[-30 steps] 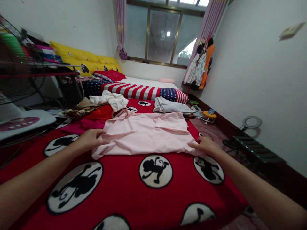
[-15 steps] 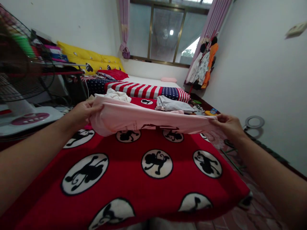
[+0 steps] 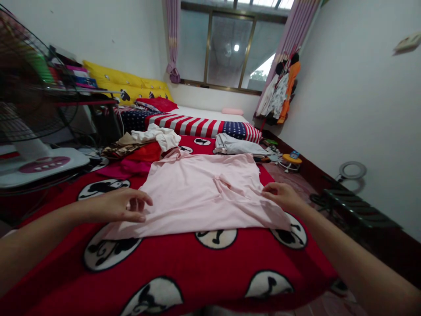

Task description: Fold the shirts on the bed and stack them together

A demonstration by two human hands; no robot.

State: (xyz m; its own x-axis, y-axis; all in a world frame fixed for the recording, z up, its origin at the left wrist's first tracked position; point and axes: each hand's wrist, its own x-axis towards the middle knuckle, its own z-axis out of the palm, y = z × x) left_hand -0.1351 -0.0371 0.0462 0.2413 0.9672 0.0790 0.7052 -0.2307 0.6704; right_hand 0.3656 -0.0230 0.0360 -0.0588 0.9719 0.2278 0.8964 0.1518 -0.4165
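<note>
A pale pink shirt (image 3: pixel 200 197) lies spread flat on a red blanket with black monkey rounds (image 3: pixel 184 272). My left hand (image 3: pixel 120 205) rests at the shirt's left edge, fingers curled with the tips pinching the cloth. My right hand (image 3: pixel 282 195) sits at the shirt's right edge, fingers bent and pinching the fabric there. Both forearms reach in from the bottom corners.
A heap of clothes, white (image 3: pixel 158 135), orange and magenta (image 3: pixel 133 166), lies behind the shirt on the left. A folded grey garment (image 3: pixel 235 145) lies at the back right. A fan (image 3: pixel 31 127) stands at the left. A stars-and-stripes cover (image 3: pixel 197 125) spans the bed behind. A dark rack (image 3: pixel 358 210) stands by the right wall.
The shirt was lifted off the blanket and held stretched in the air by both hands; now it lies flat again, nearer to me, with both hands still at its side edges.
</note>
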